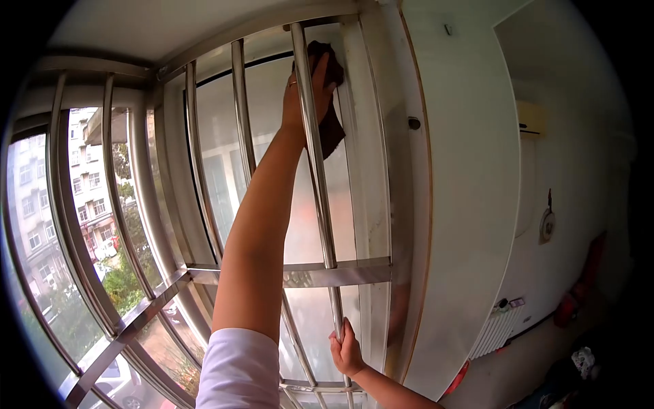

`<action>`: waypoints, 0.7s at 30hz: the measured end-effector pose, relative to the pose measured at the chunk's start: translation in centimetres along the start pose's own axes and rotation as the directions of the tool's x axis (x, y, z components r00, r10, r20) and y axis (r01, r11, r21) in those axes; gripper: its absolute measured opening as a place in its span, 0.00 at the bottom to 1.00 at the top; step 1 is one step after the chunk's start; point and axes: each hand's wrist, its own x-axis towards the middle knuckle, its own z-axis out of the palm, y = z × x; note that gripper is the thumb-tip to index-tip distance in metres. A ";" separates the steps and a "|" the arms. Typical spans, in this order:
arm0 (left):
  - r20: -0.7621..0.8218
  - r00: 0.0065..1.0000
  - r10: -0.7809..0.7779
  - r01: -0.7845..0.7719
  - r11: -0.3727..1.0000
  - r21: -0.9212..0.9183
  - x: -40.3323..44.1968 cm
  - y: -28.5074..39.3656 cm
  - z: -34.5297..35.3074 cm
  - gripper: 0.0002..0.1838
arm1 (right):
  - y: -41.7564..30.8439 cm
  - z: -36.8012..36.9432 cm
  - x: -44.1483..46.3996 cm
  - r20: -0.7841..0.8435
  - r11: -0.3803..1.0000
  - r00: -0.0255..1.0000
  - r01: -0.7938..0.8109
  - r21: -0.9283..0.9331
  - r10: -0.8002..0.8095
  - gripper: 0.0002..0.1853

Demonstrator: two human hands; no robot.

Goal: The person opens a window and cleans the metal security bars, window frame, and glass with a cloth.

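Note:
My left hand (291, 108) reaches up between the metal bars, a ring on one finger. It presses a dark brown cloth (332, 133) against the upper right edge of a pale window pane (272, 88). One upright bar (318, 170) crosses in front of that hand and hides part of it. The cloth's lower end hangs down beside the frame. Lower down, my right hand (349, 353) is wrapped round an upright bar (336, 307), just under the horizontal crossbar (340, 275).
Shiny bars (112, 170) also run along the left side, with buildings (85, 177), trees and a parked white car (119, 382) outside. A pale wall panel (463, 170) stands at right. Beyond it are a radiator (496, 332) and a round object (547, 225) hung on the wall.

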 end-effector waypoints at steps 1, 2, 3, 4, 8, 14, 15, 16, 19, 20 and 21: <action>-0.036 0.999 0.012 -0.012 1.000 0.012 0.9 -0.7 0.5 0.34 | 0.3 0.2 0.1 -0.020 0.999 0.999 0.037 -0.024 -0.037 0.30; -0.073 0.997 0.039 -0.036 0.999 0.041 1.8 -1.3 1.0 0.33 | 0.5 0.3 0.0 -0.030 0.999 0.999 0.038 -0.031 -0.039 0.30; -0.063 0.997 0.045 -0.046 0.999 -0.003 2.7 -1.9 1.3 0.31 | 0.6 0.4 -0.1 -0.030 0.999 0.999 0.043 -0.020 -0.044 0.30; -0.055 0.997 0.052 -0.054 0.997 -0.045 3.6 -2.2 1.5 0.30 | 0.7 0.4 0.0 -0.029 0.999 0.998 0.051 -0.010 -0.051 0.30; -0.243 0.960 0.141 -0.148 0.989 -0.009 4.3 -2.0 3.6 0.25 | 0.5 0.5 0.0 -0.063 0.998 0.996 0.061 -0.034 -0.063 0.30; -0.132 0.977 0.165 -0.169 0.985 -0.019 2.8 -0.7 2.5 0.24 | -0.5 0.7 0.1 -0.107 0.999 0.994 0.024 -0.033 -0.027 0.30; -0.127 0.977 0.169 -0.172 0.985 -0.016 2.1 -0.3 2.3 0.24 | -0.8 0.7 0.0 -0.112 1.000 0.994 -0.001 -0.018 -0.001 0.30; -0.121 0.978 0.167 -0.171 0.985 -0.017 1.3 0.2 2.0 0.25 | -0.9 0.8 0.0 -0.111 1.000 0.994 -0.002 -0.012 0.001 0.30; -0.064 0.986 0.155 -0.157 0.987 -0.032 -1.1 1.4 0.7 0.25 | -1.0 0.6 0.0 -0.097 1.000 0.995 -0.027 0.006 0.027 0.29; -0.006 0.990 0.144 -0.144 0.988 -0.054 -2.1 1.9 0.1 0.25 | -1.1 0.5 -0.1 -0.089 0.999 0.995 -0.034 0.014 0.035 0.29; 0.061 0.989 0.132 -0.130 0.991 -0.036 -3.0 2.2 -0.4 0.25 | -1.4 0.5 0.1 -0.098 1.000 0.995 -0.026 0.016 0.028 0.29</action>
